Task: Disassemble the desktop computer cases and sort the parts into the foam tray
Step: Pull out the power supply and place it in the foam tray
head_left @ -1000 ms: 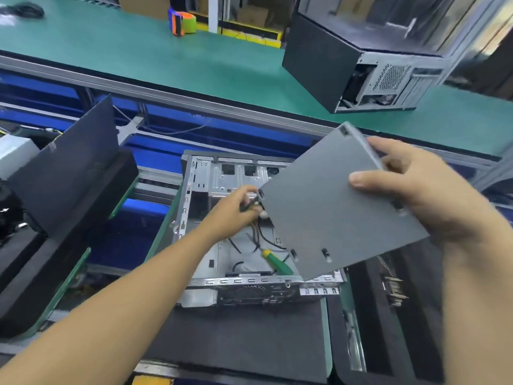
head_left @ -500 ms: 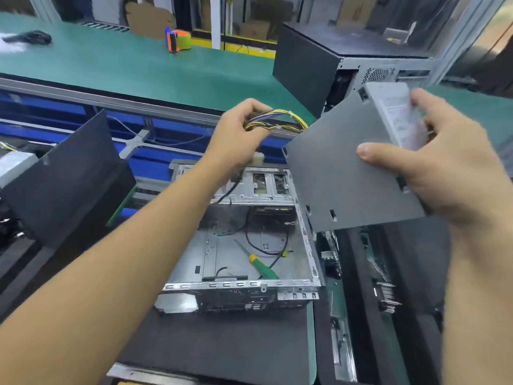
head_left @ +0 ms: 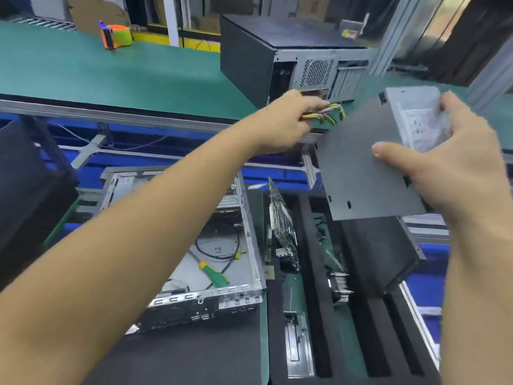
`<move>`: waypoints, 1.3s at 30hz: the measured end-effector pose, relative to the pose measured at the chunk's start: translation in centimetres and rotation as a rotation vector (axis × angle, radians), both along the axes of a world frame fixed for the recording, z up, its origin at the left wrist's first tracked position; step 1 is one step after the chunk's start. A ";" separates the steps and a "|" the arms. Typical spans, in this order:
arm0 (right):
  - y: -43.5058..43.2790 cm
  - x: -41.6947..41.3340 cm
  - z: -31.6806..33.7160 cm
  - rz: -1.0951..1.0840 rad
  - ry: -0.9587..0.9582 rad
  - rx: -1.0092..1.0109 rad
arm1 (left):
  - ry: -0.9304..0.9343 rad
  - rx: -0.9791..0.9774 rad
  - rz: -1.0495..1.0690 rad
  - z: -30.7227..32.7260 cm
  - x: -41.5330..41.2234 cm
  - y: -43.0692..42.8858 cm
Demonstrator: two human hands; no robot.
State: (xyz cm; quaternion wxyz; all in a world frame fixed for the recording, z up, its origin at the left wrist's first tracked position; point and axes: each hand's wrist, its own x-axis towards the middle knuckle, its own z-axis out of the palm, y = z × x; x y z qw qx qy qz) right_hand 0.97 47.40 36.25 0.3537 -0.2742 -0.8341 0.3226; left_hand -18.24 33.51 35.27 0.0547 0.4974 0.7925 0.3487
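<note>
Right hand (head_left: 455, 173), grip clenched on the 2 o'clock end of a grey metal box (head_left: 369, 168), seemingly the power supply (its label is blurred), with the thumb across the flat face. Left hand (head_left: 283, 123), grip clenched round the multicoloured cable bundle (head_left: 330, 113) at the box's 10 o'clock corner. Since half a second ago, box and both hands have shifted from above the open case (head_left: 249, 240) toward 3 o'clock. The box now hangs tilted over the foam tray (head_left: 316, 301), clear of its slots. The green-handled screwdriver (head_left: 215, 273) lies as before on the case floor. A second case (head_left: 249, 54) stands on the green bench (head_left: 111, 79) at 12 o'clock.
</note>
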 end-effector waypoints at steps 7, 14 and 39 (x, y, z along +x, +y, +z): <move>5.0 2.4 -1.2 -0.079 0.038 -0.047 | -0.156 -0.118 0.277 -10.6 -2.7 -0.9; 7.7 1.8 -2.1 -0.062 0.021 -0.046 | -0.216 -0.266 0.304 -16.7 -1.8 -1.8; 9.5 1.6 -4.7 -0.251 -0.077 -0.084 | -0.623 -0.334 0.695 -25.9 -0.2 7.7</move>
